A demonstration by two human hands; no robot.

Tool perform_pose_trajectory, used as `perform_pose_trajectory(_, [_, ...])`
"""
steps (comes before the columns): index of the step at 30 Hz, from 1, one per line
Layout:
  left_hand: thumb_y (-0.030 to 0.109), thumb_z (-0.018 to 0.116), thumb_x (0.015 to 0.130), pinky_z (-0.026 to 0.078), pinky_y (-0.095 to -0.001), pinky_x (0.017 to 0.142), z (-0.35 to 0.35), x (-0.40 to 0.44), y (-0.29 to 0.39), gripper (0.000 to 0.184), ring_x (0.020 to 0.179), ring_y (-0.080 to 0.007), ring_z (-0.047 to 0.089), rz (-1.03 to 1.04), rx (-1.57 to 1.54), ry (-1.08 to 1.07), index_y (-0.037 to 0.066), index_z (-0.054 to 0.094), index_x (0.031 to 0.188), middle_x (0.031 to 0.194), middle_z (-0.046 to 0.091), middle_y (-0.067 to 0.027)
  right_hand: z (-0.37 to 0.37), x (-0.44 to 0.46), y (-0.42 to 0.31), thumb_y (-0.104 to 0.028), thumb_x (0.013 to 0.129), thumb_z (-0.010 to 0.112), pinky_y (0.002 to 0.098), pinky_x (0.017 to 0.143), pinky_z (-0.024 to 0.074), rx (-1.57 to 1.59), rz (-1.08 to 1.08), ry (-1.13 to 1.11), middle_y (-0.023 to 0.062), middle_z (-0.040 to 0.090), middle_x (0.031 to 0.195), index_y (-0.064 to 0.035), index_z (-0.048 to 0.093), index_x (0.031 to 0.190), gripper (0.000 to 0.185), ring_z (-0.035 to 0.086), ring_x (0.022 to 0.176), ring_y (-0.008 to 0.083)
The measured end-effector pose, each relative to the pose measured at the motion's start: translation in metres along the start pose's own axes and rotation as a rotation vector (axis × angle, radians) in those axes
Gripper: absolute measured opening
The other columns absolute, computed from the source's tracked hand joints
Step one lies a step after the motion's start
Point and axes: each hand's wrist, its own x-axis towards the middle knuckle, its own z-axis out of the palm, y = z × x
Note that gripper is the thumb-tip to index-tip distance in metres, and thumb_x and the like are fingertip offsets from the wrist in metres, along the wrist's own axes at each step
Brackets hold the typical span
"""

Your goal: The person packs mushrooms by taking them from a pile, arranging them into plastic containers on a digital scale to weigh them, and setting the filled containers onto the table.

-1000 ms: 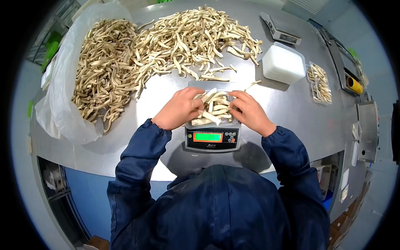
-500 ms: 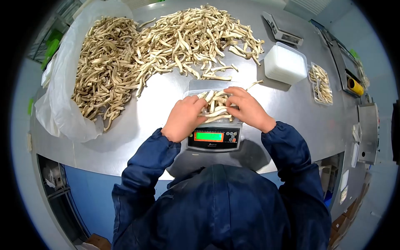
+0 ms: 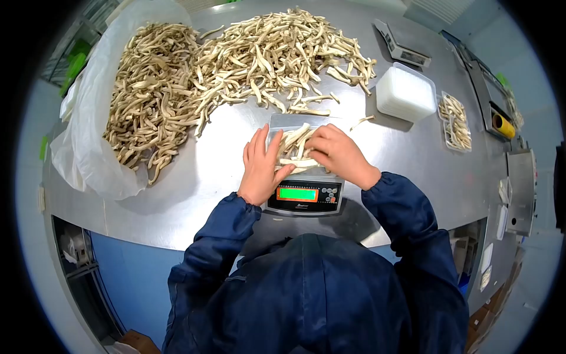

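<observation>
A digital scale (image 3: 303,203) with a lit green display stands in front of me. On its pan is a clear plastic tray holding several long pale mushrooms (image 3: 295,141). My left hand (image 3: 259,171) lies along the tray's left side, fingers stretched out and thumb apart. From the right, my right hand (image 3: 342,154) reaches over the tray with its fingers curled round mushrooms; the fingertips are partly hidden. One loose mushroom (image 3: 362,121) lies on the table just beyond the right hand.
A big mushroom pile (image 3: 265,56) covers the back of the steel table (image 3: 218,159), beside an open plastic bag (image 3: 88,153) of darker ones. To the right are stacked white trays (image 3: 407,94), filled packs (image 3: 454,124) and a second scale (image 3: 407,50).
My left hand has opened, its fingers now straight at the tray's side. The right hand has shifted slightly left over the mushrooms. The loose mushroom by it now lies on the table.
</observation>
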Motion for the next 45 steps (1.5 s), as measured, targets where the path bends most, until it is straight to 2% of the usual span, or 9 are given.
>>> perform_pose_trajectory(7, [0.037, 0.073, 0.076, 0.020, -0.0492, 0.107, -0.002, 0.002, -0.007, 0.080, 0.133, -0.0395, 0.025, -0.027, -0.158, 0.002, 0.004, 0.036, 0.139, 0.144, 0.025, -0.0241, -0.002, 0.004, 0.003, -0.012, 0.078, 0.067, 0.0357, 0.074, 0.0465, -0.009, 0.068, 0.145, 0.0079, 0.057, 0.084, -0.0042, 0.065, 0.092, 0.016, 0.055, 0.084, 0.0270])
perform_pose_trajectory(11, [0.041, 0.074, 0.074, 0.020, -0.0499, 0.107, 0.005, 0.000, -0.008, 0.082, 0.133, -0.0394, 0.025, -0.019, -0.150, 0.003, 0.005, 0.037, 0.138, 0.144, 0.025, -0.0239, -0.004, 0.013, 0.022, -0.016, 0.083, 0.063, 0.0384, 0.093, 0.0426, -0.038, 0.038, 0.086, 0.0147, 0.056, 0.112, -0.0023, 0.058, 0.114, 0.034, 0.052, 0.108, 0.0322])
perform_pose_trajectory(15, [0.045, 0.076, 0.070, 0.019, -0.0519, 0.107, 0.005, 0.002, -0.001, 0.086, 0.134, -0.0395, 0.024, -0.011, -0.059, -0.004, 0.006, 0.039, 0.137, 0.145, 0.026, -0.0229, 0.003, 0.021, 0.033, -0.020, 0.087, 0.059, 0.0407, 0.099, 0.0387, 0.040, -0.023, -0.101, 0.0170, 0.052, 0.124, 0.0004, 0.053, 0.120, 0.040, 0.047, 0.116, 0.0348])
perform_pose_trajectory(20, [0.043, 0.079, 0.065, 0.020, -0.0502, 0.107, 0.010, -0.001, 0.003, 0.093, 0.134, -0.0401, 0.025, -0.065, -0.055, 0.028, 0.004, 0.037, 0.138, 0.146, 0.027, -0.0217, -0.004, 0.000, 0.005, -0.019, 0.082, 0.063, 0.0394, 0.098, 0.0391, 0.036, 0.159, -0.171, 0.0170, 0.052, 0.118, 0.0002, 0.053, 0.121, 0.045, 0.048, 0.113, 0.0344])
perform_pose_trajectory(25, [0.037, 0.080, 0.065, 0.020, -0.0500, 0.107, 0.011, -0.001, 0.005, 0.093, 0.134, -0.0402, 0.025, -0.085, -0.113, 0.060, 0.005, 0.035, 0.139, 0.146, 0.027, -0.0204, 0.014, -0.014, -0.003, -0.019, 0.081, 0.064, 0.0410, 0.100, 0.0380, -0.075, 0.050, 0.012, 0.0175, 0.048, 0.126, -0.0006, 0.049, 0.126, 0.051, 0.046, 0.116, 0.0356])
perform_pose_trajectory(31, [0.025, 0.075, 0.072, 0.022, -0.0460, 0.108, -0.006, -0.010, 0.000, 0.057, 0.131, -0.0370, 0.030, -0.002, -0.202, 0.107, 0.011, 0.054, 0.124, 0.141, 0.037, -0.0141, -0.004, 0.000, -0.001, -0.013, 0.078, 0.065, 0.0403, 0.096, 0.0409, -0.027, -0.005, 0.021, 0.0144, 0.053, 0.118, -0.0036, 0.059, 0.110, 0.034, 0.049, 0.112, 0.0333])
perform_pose_trajectory(32, [0.021, 0.072, 0.074, 0.024, -0.0448, 0.107, -0.007, -0.011, 0.003, 0.042, 0.127, -0.0340, 0.036, -0.016, -0.214, 0.141, 0.011, 0.059, 0.112, 0.134, 0.044, -0.0114, -0.007, 0.004, 0.000, -0.012, 0.078, 0.065, 0.0404, 0.095, 0.0409, -0.014, -0.031, -0.017, 0.0139, 0.054, 0.115, -0.0039, 0.060, 0.106, 0.029, 0.050, 0.110, 0.0325])
perform_pose_trajectory(40, [0.013, 0.073, 0.073, 0.028, -0.0448, 0.102, -0.002, -0.014, 0.006, 0.029, 0.113, -0.0302, 0.045, -0.005, -0.170, 0.152, 0.010, 0.058, 0.097, 0.116, 0.052, -0.0078, 0.009, 0.021, -0.007, -0.005, 0.073, 0.061, 0.0409, 0.080, 0.0446, -0.166, -0.049, -0.143, 0.0112, 0.055, 0.094, -0.0027, 0.060, 0.094, 0.022, 0.054, 0.095, 0.0308])
perform_pose_trajectory(45, [0.010, 0.071, 0.073, 0.029, -0.0448, 0.100, 0.001, -0.013, 0.008, 0.026, 0.111, -0.0305, 0.045, -0.006, -0.182, 0.161, 0.008, 0.056, 0.094, 0.116, 0.052, -0.0087, 0.022, 0.023, 0.003, -0.010, 0.078, 0.062, 0.0394, 0.081, 0.0444, -0.106, 0.040, -0.003, 0.0117, 0.055, 0.093, -0.0016, 0.060, 0.102, 0.025, 0.053, 0.092, 0.0310])
